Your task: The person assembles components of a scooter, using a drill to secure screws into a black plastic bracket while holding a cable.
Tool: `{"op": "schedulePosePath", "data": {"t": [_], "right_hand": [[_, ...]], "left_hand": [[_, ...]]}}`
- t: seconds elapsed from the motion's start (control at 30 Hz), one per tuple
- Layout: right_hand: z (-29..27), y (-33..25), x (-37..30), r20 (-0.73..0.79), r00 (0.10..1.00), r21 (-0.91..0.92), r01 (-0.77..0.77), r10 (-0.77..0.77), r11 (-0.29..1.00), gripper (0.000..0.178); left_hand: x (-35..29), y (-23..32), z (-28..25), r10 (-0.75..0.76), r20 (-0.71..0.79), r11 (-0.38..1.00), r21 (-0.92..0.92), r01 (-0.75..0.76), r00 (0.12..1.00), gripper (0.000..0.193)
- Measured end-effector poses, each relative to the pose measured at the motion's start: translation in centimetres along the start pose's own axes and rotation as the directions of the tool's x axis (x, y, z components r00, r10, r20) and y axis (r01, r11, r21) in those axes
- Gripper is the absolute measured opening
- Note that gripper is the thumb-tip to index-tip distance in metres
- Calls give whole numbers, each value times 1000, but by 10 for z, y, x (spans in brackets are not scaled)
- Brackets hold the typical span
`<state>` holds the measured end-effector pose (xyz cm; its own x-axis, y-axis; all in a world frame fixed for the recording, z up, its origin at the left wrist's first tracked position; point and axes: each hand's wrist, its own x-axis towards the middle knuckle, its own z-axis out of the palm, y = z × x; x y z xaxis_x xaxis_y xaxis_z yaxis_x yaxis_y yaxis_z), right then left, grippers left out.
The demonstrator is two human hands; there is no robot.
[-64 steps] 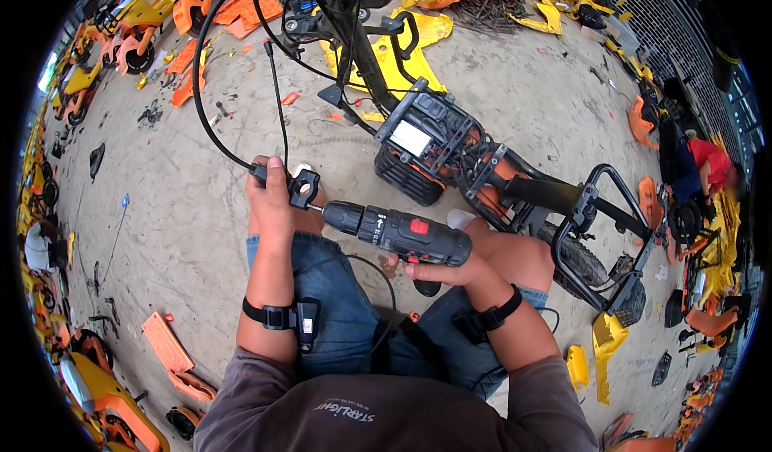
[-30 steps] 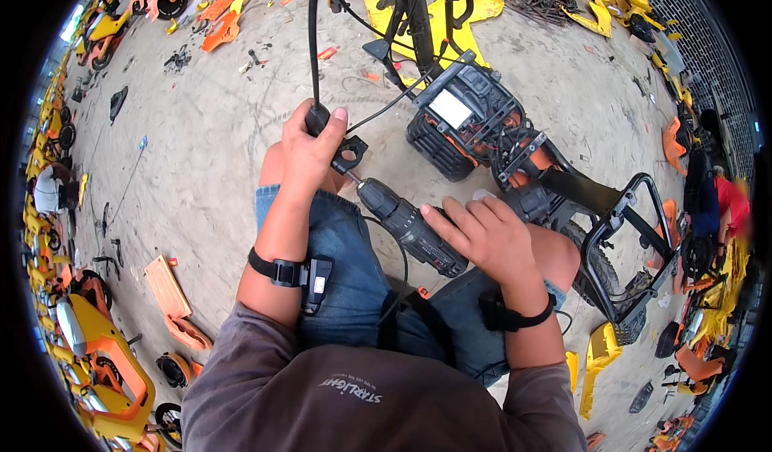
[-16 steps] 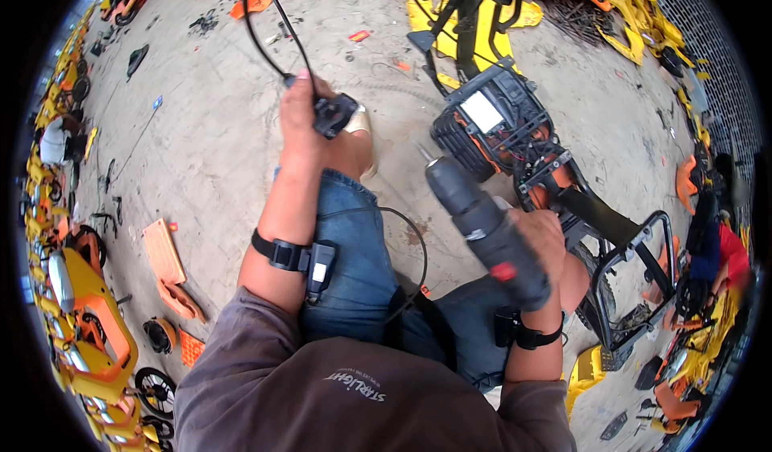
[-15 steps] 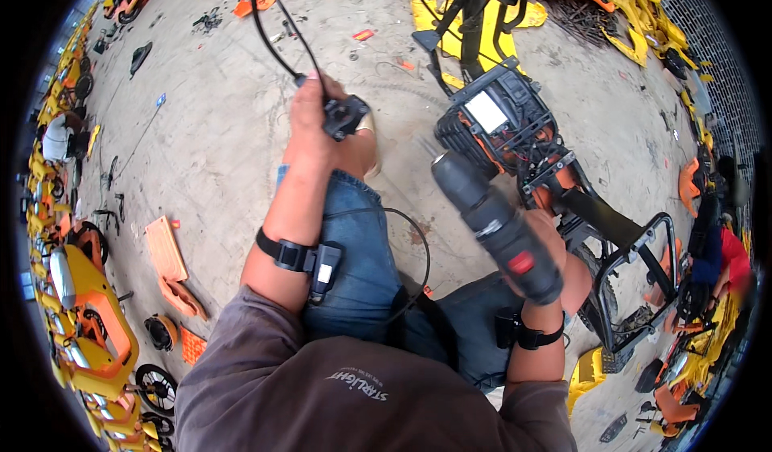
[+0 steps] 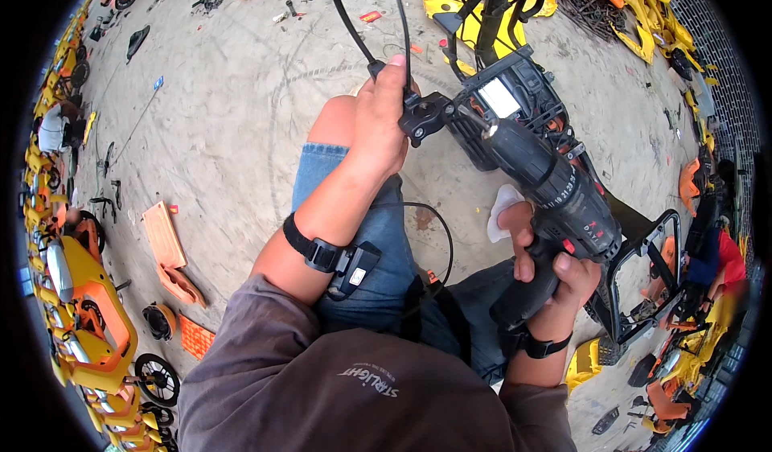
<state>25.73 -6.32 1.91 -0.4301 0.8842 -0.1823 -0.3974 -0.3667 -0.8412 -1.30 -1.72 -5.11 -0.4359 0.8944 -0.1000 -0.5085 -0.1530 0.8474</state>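
The left hand [image 5: 379, 130] gripped a small black clamp fitting [image 5: 426, 119] with black cables [image 5: 345, 18], over the grey concrete floor [image 5: 241, 154]; apart from it, the right hand [image 5: 574, 279] clasped a black pistol-shaped power drill [image 5: 551, 178], angled toward the fitting.

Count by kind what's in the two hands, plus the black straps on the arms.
Power drill, in the right hand: 1
Black clamp part, in the left hand: 1
Black arm straps, one on each arm: 2
Total: 4
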Motion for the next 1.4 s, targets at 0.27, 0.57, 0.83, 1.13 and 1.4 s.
{"op": "schedulePosePath", "data": {"t": [0.27,0.57,0.83,1.13,1.4], "right_hand": [[-27,52,9,79,997,-37,-5,8,999,71],[2,65,0,88,991,-166,-90,106,982,92],[-6,65,-1,80,991,-312,-73,103,947,84],[-35,68,-3,357,908,-805,417,-217,421,51],[-25,50,2,536,770,-787,604,-346,124,48]], "left_hand": [[9,17,-17,-13,45,999,46,10,999,46],[7,24,-31,41,74,970,236,-58,996,48],[5,19,-23,84,67,965,242,-98,994,51],[3,19,-23,163,88,927,327,-183,983,44],[-6,25,-19,167,90,855,482,-190,982,40]]}}
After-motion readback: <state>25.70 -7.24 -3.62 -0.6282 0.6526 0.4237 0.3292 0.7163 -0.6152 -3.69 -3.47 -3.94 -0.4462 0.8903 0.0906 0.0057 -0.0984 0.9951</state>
